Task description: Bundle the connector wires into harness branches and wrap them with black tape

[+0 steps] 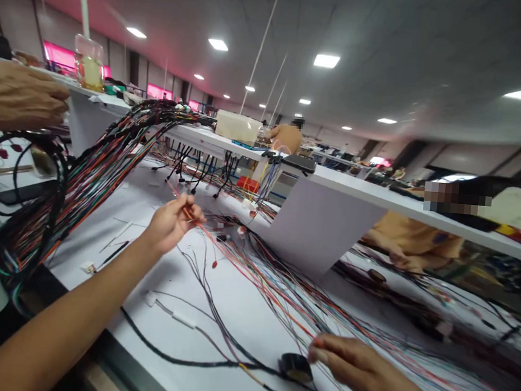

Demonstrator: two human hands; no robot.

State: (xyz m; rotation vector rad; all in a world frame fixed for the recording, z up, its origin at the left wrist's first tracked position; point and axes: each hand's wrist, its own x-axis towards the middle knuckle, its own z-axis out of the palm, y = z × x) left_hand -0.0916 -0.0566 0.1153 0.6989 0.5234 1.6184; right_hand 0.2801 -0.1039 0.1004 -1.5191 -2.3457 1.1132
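Observation:
My left hand (173,221) is closed in a pinch around thin red wires (236,263), above the white tabletop. From there the wires run down to the right, toward my right hand (355,362). Its thumb and fingers are pressed together at one red wire, though the fingertips partly hide the grip. Just left of my right hand lies a roll of black tape (295,368). A black-wrapped cable (182,361) and a grey wire with a white sleeve (184,319) lie nearer to me. Many loose coloured wires (380,335) spread along the table to the right.
A thick wire bundle (107,170) hangs from the raised shelf (343,183) at left. Another person's hand (20,96) is at the left edge. Across the shelf, a person in an orange shirt (437,238) works. A clear bin (238,126) stands on the shelf.

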